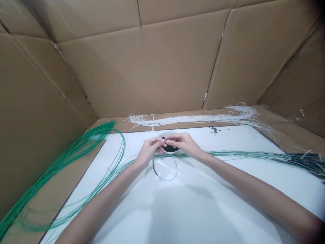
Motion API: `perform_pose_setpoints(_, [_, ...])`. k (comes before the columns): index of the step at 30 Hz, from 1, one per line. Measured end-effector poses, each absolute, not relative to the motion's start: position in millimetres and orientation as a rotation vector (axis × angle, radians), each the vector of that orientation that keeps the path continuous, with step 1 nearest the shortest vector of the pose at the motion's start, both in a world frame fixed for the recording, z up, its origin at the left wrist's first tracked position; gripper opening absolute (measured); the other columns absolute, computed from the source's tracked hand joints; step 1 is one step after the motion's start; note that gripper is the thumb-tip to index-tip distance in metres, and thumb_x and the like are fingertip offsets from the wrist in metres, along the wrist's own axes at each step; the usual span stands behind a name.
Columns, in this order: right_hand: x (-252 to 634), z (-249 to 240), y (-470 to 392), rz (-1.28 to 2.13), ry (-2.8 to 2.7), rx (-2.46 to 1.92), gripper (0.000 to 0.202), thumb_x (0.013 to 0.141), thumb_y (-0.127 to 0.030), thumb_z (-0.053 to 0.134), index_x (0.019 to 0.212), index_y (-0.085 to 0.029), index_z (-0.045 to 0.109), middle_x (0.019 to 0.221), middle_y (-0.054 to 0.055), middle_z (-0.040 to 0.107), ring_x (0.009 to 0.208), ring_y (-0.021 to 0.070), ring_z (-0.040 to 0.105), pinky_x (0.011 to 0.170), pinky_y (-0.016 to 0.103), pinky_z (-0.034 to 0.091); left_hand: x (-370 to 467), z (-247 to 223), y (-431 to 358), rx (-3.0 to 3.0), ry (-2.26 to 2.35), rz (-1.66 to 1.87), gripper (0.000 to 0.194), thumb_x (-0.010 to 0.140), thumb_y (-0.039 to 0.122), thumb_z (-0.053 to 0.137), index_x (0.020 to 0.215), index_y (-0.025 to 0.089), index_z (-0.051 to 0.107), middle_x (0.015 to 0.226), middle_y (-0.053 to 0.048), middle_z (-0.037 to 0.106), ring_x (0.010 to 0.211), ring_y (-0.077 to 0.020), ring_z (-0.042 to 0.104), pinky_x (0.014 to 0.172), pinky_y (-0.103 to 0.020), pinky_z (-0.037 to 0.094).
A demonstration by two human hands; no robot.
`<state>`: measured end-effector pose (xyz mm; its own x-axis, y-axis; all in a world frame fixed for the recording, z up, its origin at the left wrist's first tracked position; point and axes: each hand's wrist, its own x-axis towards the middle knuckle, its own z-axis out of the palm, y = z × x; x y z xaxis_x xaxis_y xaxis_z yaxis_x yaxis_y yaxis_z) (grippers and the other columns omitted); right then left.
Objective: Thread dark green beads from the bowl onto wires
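My left hand (151,148) and my right hand (183,143) meet over a small white bowl (170,153) of black beads (169,148). The fingertips of both hands pinch a thin pale string close together. From my left hand hangs a loop of thin green string (177,168), with a row of black beads (154,167) threaded along its left side. Whether a loose bead sits between my fingertips is too small to make out. Part of the bowl is hidden behind my fingers.
A bundle of green strings (63,159) lies at the left, and more green strands (243,154) run across the white board (182,210) behind my wrists. White strings (188,119) lie along the back. Loose black beads (215,130) are scattered at back right. Cardboard walls (142,74) surround the board.
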<state>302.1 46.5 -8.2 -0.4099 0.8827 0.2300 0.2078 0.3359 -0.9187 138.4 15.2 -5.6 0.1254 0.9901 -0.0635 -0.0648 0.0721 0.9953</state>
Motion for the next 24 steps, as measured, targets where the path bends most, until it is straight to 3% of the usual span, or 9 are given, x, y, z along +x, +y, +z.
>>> perform_pose_setpoints(8, [297.8,-15.2,44.5,1.140,-1.677,-0.945,0.026,0.070,-0.037,0.058,0.069,-0.013,0.067,0.068,0.004,0.063,0.058,0.0112,0.051,0.053,0.022,0.042,141.8,-6.8,11.9,1.146,1.088,1.057,0.024,0.065,0.031,0.063,0.075,0.009,0.063,0.067,-0.004,0.061,0.054,-0.0073,0.051,0.052,-0.019,0.041])
perform_pose_setpoints(24, [292.4,-19.1,36.8,1.065,-1.709,-0.959,0.023,0.070,-0.036,0.059,0.077,-0.016,0.069,0.075,0.006,0.065,0.067,0.0154,0.058,0.056,0.025,0.044,140.3,-7.1,12.6,1.089,1.074,1.098,0.020,0.065,0.029,0.062,0.069,0.010,0.061,0.065,-0.003,0.059,0.054,-0.0082,0.051,0.050,-0.019,0.041])
